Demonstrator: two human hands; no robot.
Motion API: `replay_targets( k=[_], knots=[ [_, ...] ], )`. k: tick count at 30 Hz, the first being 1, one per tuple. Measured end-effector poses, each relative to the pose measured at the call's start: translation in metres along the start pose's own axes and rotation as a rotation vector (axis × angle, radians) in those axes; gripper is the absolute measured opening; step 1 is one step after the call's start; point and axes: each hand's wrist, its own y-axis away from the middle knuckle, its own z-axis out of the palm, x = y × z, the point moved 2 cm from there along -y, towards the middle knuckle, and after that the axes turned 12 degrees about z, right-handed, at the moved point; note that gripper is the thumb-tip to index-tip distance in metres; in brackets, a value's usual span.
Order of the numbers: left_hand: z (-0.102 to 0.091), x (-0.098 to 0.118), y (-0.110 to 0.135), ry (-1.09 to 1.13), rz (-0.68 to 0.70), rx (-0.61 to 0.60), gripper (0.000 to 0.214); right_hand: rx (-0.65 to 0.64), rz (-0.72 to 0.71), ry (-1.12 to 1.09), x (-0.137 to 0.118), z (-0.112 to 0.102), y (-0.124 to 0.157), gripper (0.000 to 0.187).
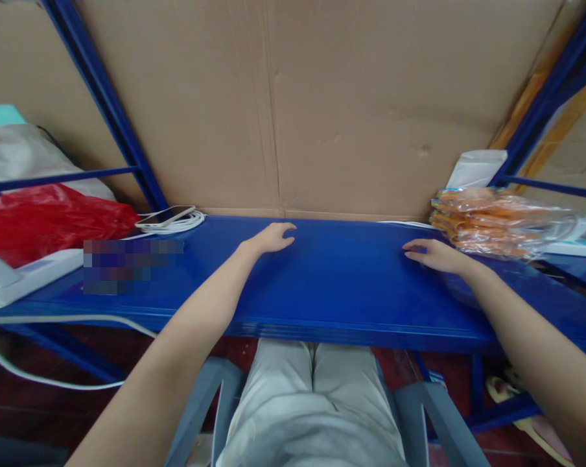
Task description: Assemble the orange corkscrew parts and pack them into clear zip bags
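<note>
My left hand (272, 238) rests at the far side of the blue metal table (336, 285), thumb and fingers apart, holding nothing. Over to the right, my right hand (432, 254) hovers at or touches the same surface; I cannot tell which. Its fingers are loosely curved with a gap from the thumb, and nothing is in them. Just beyond that hand lies a clear plastic bag of orange packets (492, 220), the nearest object to it. A phone (165, 216) on a coiled white cable (181, 224) lies left of my left hand.
Cardboard (332, 110) lines the back between blue metal posts. On the left are a red plastic bag (59, 217) and a white power strip (45, 269). A white cable (69, 319) hangs over the front left edge. A white box (478, 167) stands behind the orange packets.
</note>
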Motion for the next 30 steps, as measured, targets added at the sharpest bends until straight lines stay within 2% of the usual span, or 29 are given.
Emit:
replay_targets(
  k=[4,8,14,17,21,23,25,27,30],
  knots=[
    [0.005,-0.008,0.0,0.057,-0.055,0.06,0.039,-0.011,0.019,-0.011,0.002,-0.002,-0.001,0.023],
    [0.006,-0.008,-0.003,0.086,-0.029,0.124,0.032,-0.029,0.002,-0.024,0.002,-0.004,0.0,0.023],
    [0.01,-0.009,-0.005,0.11,-0.001,0.134,0.03,-0.021,0.042,-0.039,0.001,-0.003,0.0,0.022],
    [0.012,-0.01,-0.007,0.113,-0.001,0.134,0.029,0.159,0.014,-0.072,0.001,-0.01,-0.002,0.023],
    [0.012,-0.009,-0.008,0.113,-0.002,0.128,0.028,0.617,-0.008,-0.048,-0.002,-0.039,-0.005,0.038],
    [0.012,-0.006,-0.008,0.119,-0.003,0.122,0.029,0.787,0.002,0.04,-0.006,-0.056,-0.007,0.044],
    [0.011,-0.004,-0.008,0.132,0.001,0.117,0.029,0.822,0.053,0.127,-0.01,-0.072,-0.011,0.052],
    [0.011,-0.002,-0.007,0.14,0.013,0.117,0.028,0.794,0.134,0.195,-0.01,-0.085,-0.018,0.062],
    [0.012,-0.001,-0.008,0.14,0.036,0.124,0.026,0.753,0.273,0.227,0.002,-0.098,-0.035,0.07]
  ],
)
